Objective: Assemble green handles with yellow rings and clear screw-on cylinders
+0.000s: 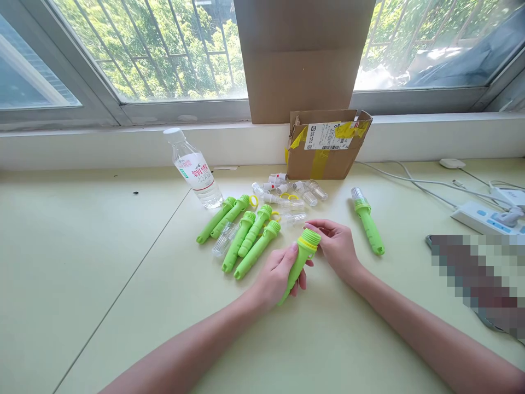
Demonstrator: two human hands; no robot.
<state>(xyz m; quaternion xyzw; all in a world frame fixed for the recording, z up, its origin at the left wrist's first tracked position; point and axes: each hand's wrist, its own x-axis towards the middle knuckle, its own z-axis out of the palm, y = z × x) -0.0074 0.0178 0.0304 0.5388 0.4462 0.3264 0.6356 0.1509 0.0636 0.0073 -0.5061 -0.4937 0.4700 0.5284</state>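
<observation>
My left hand (pixel 278 273) is wrapped around a green plastic flashlight handle (pixel 304 254), tilted with its threaded end up and away from me. A yellow ring (pixel 307 243) sits around its neck, just below the thread. Close behind the threaded end is my right hand (pixel 337 246), its fingers bent together; the handle partly hides the fingertips and anything between them. Several similar green handles (pixel 257 250) lie to the left, beside a clear ribbed cap (pixel 225 239). To the right lies a green handle (pixel 370 230) with a clear cap (pixel 358 194) on its end.
Clear caps (pixel 305 194), white-ended parts (pixel 278 178) and yellow rings (pixel 254 201) are grouped beyond my hands. Behind them stand a water bottle (pixel 194 172) and an open cardboard box (pixel 324 150). A power strip (pixel 484 219) with cables and a blurred object (pixel 476 279) are at right.
</observation>
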